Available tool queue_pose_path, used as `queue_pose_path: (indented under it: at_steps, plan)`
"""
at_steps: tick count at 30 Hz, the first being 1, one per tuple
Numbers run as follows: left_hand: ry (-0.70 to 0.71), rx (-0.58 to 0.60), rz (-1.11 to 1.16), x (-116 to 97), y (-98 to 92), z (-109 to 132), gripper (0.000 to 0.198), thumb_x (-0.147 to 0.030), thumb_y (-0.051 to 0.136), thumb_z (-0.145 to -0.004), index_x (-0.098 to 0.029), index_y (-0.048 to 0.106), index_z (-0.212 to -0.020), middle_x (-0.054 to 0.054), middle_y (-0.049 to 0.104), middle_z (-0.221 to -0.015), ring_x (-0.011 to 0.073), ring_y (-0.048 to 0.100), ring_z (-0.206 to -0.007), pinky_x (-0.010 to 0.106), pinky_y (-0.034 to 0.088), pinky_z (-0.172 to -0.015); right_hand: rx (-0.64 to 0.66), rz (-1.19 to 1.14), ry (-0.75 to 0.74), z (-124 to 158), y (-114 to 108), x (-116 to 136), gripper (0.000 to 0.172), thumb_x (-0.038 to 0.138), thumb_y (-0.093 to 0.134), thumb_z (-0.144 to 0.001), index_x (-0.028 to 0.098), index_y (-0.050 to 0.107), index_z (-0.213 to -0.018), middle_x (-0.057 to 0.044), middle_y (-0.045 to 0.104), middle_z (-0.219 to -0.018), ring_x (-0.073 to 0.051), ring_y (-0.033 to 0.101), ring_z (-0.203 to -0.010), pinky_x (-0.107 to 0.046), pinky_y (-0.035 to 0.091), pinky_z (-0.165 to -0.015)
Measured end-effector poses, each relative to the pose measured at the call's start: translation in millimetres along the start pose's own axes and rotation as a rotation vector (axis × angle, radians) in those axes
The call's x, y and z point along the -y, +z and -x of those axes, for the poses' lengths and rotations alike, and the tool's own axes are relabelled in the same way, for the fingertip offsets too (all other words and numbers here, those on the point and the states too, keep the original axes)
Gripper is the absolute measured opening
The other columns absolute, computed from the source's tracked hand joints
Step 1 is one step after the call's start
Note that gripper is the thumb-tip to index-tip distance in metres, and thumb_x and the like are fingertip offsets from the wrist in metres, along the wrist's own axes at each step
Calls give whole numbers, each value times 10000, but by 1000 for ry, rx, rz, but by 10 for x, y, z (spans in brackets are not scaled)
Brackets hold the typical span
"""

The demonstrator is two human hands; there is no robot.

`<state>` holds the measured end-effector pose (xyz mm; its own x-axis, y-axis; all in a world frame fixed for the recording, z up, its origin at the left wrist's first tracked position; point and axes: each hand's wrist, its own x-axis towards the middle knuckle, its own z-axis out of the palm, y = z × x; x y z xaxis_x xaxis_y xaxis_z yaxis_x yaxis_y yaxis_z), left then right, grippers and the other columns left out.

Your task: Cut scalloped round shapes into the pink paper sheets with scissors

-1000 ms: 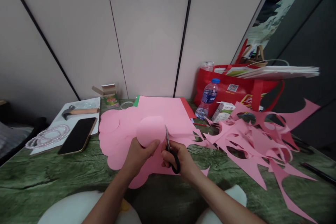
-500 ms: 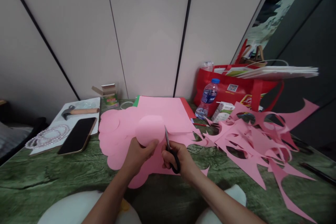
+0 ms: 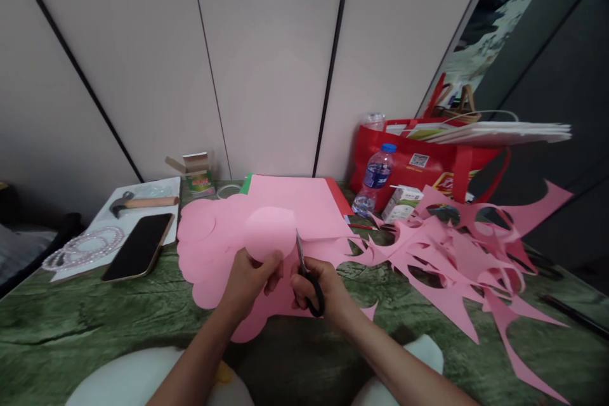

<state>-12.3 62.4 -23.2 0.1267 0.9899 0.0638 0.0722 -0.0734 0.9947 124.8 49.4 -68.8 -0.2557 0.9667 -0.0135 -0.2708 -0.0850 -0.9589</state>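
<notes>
One pink paper disc (image 3: 270,229), probably light and easily creased, suits an edge hold: left fingers (image 3: 271,264) pinch its rim, right fingers (image 3: 299,287) grip scissors (image 3: 301,256).

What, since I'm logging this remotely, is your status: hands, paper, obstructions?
Left hand holding pink disc. Right hand holding scissors close to disc's edge. Pink scraps heaped right, not between hands.

Hammer (image 3: 144,203): lying on the white sheet (image 3: 132,218).
Beads (image 3: 71,247): laid in loops on the same sheet.
Phone (image 3: 137,247): resting partly on it, face up, dark.
Small box (image 3: 200,183): standing near the wall (image 3: 266,76), opened.
Bottle (image 3: 376,176): standing upright before the red bag (image 3: 404,155), capped in blue.
Carton (image 3: 402,204): placed near the bottle.
</notes>
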Motion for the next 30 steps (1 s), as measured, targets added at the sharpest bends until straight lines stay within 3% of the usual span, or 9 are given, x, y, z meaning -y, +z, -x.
queue_pose_path:
  at_steps: [8, 16, 21, 30]
  plan:
    - [-91, -130, -50, 17, 13, -1, 363, -353, 636, -684, -147, 467, -437, -48, 402, -357, 54, 327, -328, 202, 222, -341, 26, 33, 22, 46, 54, 108, 277, 366, 707, -630, 168, 517, -670, 77, 473, -439, -84, 456, -408, -223, 379, -458]
    - [-165, -80, 11, -15, 44, 18, 232, -286, 663, -618, -143, 498, -541, -69, 395, -396, 43, 305, -363, 188, 200, -349, 8, 77, -54, 4, 0, 156, 390, 361, 790, -511, 163, 538, -734, 52, 472, -586, -85, 378, -530, -212, 288, -488]
    - [-185, -54, 35, -27, 46, 22, 225, -279, 659, -624, -144, 496, -547, -76, 389, -390, 38, 293, -358, 184, 197, -347, 5, 90, -51, 18, 7, 160, 381, 394, 774, -528, 177, 514, -704, 59, 438, -567, -85, 351, -511, -219, 271, -480]
    - [-177, -61, 9, 4, 40, 16, 233, -287, 656, -636, -151, 491, -545, -71, 406, -393, 42, 299, -350, 189, 210, -346, 7, 84, -39, 12, 18, 147, 325, 388, 738, -591, 171, 518, -694, 54, 488, -527, -98, 426, -505, -235, 332, -500]
